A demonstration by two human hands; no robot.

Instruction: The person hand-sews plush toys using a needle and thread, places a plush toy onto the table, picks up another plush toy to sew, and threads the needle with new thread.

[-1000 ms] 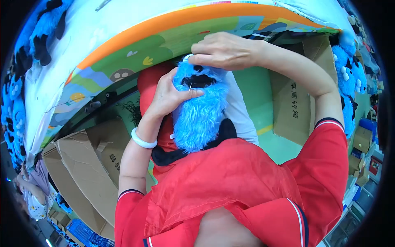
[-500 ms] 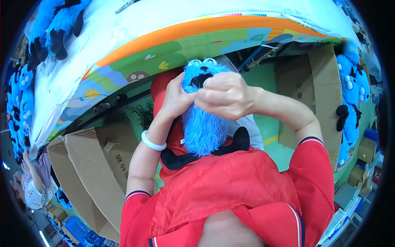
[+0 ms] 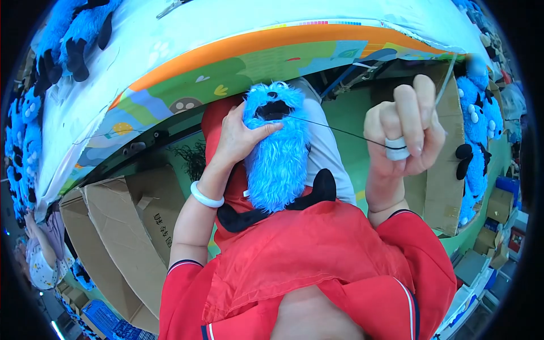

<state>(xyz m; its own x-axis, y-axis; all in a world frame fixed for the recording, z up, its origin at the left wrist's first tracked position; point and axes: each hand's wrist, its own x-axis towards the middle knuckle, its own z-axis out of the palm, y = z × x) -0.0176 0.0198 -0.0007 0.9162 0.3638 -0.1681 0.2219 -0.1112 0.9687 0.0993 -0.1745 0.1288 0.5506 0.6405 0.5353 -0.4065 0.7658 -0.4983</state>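
Observation:
A blue furry plush toy [image 3: 277,164] with a black mouth and black feet lies in my lap, its head toward the table. My left hand [image 3: 242,133] grips it beside the mouth, thumb laid across the fur below. Up and to the right, my right hand [image 3: 405,127] is closed with its fingers curled. A black thread [image 3: 340,130] runs taut from the toy's mouth to this hand and crosses a white wrap [image 3: 396,148] around one finger. Whether a needle is between the fingertips cannot be made out.
A table with a white top [image 3: 226,25] and a colourful printed skirt edges my knees. Open cardboard boxes stand at left [image 3: 122,226] and right [image 3: 445,153], the right one beside blue plush toys [image 3: 479,124]. More plush toys [image 3: 73,39] lie on the table. Another person's arm [image 3: 45,243] shows at far left.
My right hand has moved from the toy's mouth out to the right, drawing the thread into a long line. The mouth is now uncovered; my left hand stays on the toy.

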